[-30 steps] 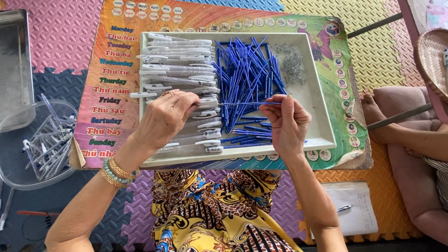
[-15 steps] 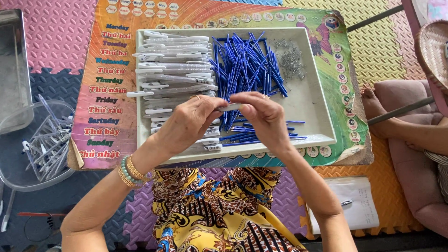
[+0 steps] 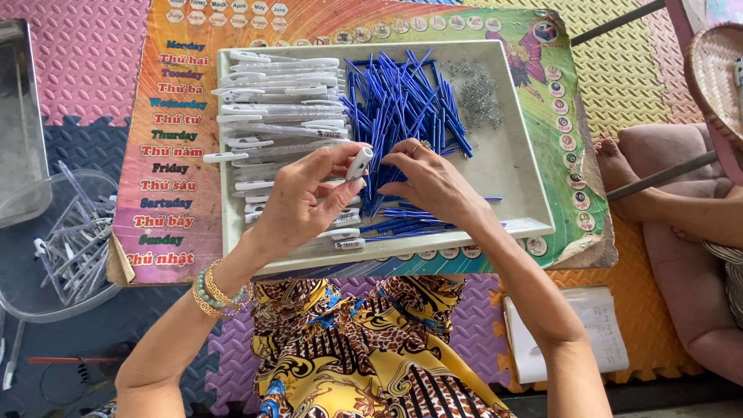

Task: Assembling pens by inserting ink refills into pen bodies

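Note:
A shallow white tray (image 3: 511,166) rests on a colourful poster board. It holds a stack of white pen barrels (image 3: 279,101) on the left, a heap of blue pen refills (image 3: 402,104) in the middle and a small pile of metal springs (image 3: 480,97) at the top right. My left hand (image 3: 306,197) pinches a white pen barrel (image 3: 358,164) upright over the tray. My right hand (image 3: 433,182) is beside it, fingertips down among the blue refills; whether it grips one is hidden.
A clear plastic bowl (image 3: 54,298) with several assembled pens sits at the left on the foam floor mat. A metal tray (image 3: 19,116) lies farther left. Another person's foot (image 3: 619,166) and a woven basket (image 3: 716,73) are at the right. Papers (image 3: 596,325) lie lower right.
Both hands have come together over the middle of the tray. My left hand has picked up a white barrel, and my right hand has moved left onto the blue refills.

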